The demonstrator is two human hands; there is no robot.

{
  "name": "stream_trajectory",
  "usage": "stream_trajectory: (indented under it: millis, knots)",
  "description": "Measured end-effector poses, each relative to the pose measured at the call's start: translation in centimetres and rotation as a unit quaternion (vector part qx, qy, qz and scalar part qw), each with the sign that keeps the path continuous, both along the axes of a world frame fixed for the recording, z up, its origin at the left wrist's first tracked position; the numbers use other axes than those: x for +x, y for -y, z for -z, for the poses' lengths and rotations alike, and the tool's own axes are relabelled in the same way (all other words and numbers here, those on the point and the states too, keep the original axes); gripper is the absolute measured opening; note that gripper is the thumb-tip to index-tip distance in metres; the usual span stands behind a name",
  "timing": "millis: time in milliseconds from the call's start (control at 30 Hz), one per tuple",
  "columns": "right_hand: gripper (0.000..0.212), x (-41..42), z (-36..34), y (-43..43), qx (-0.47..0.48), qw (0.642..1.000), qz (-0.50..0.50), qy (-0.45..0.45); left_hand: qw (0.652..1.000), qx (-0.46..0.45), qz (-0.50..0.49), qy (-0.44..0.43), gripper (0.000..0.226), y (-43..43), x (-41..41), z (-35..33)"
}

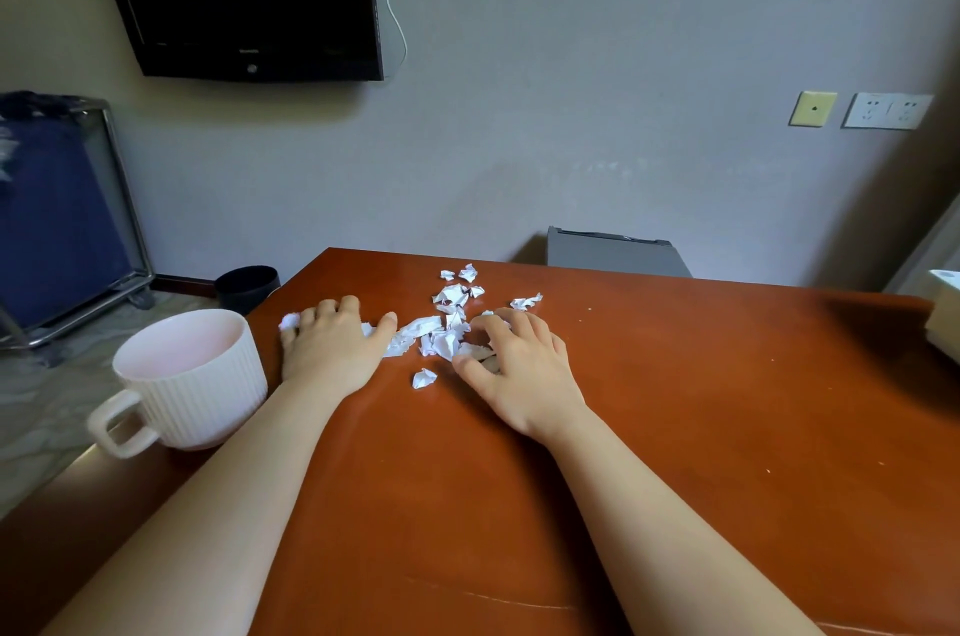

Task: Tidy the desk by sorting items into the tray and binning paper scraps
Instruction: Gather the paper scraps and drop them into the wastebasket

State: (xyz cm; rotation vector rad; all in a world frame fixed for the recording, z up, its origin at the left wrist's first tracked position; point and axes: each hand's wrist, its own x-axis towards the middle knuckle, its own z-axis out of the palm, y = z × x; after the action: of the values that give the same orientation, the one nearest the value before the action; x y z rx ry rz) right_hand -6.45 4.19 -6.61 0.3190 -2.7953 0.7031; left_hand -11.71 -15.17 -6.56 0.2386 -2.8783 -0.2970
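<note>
Head view, looking down on a reddish-brown desk (675, 427) that fills the lower half of the frame. Both my bare forearms reach up from the bottom edge to a scatter of white crumpled paper scraps (447, 323) in the centre.

My left hand (332, 342), centre-left, lies palm down on the wood with the fingers spread loosely. It gathers nothing. One scrap shows at its fingertips and more show beside the thumb.

My right hand (519, 365), just right of the pile, is clawed over the scraps. The fingers are curled and the thumb is tucked in beneath, so several pieces are pinched between them.

A white ribbed container (192, 375) with a handle stands at the left, touching my left forearm at the desk's edge. A black bin (247, 287) sits on the floor beyond the desk's far left corner. I judge one of these takes the paper, but I cannot tell which.

To do this step well, I would use the flat left hand as a wall and rake the loose pieces towards it, so they bunch into one heap instead of skidding apart. I would lift only once the heap is closed between both palms, because these light scraps will slip out of a loose hold. One stray scrap (424, 378) lies below the pile, and a few lie higher up near the far edge (467, 273), so those need a second sweep. A white object (943, 318) is cut off at the right edge, and I cannot tell whether it is the tray.
</note>
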Motion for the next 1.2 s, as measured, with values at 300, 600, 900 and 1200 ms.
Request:
stream_trajectory:
  millis: [300, 600, 900, 1200]
  knots:
    - [0.052, -0.4, -0.1, 0.0, 0.076, 0.997, -0.018, 0.004, 0.99, 0.028, 0.114, -0.073, 0.043, -0.7, 0.4, -0.1]
    - [0.064, -1.1, 0.0, 0.1, 0.111, 0.992, 0.059, 0.013, 0.997, 0.028, 0.061, 0.022, 0.08, 0.0, -1.2, 0.2]
    - [0.053, -2.0, -0.2, -0.2, 0.098, 0.992, 0.076, 0.024, 0.986, 0.05, 0.158, -0.02, 0.03, -0.3, -1.0, 0.0]
    - [0.023, -2.1, -0.3, -0.4, 0.006, 1.0, 0.008, -0.023, 0.949, 0.191, 0.231, -0.101, 0.034, -0.8, 0.5, 0.0]
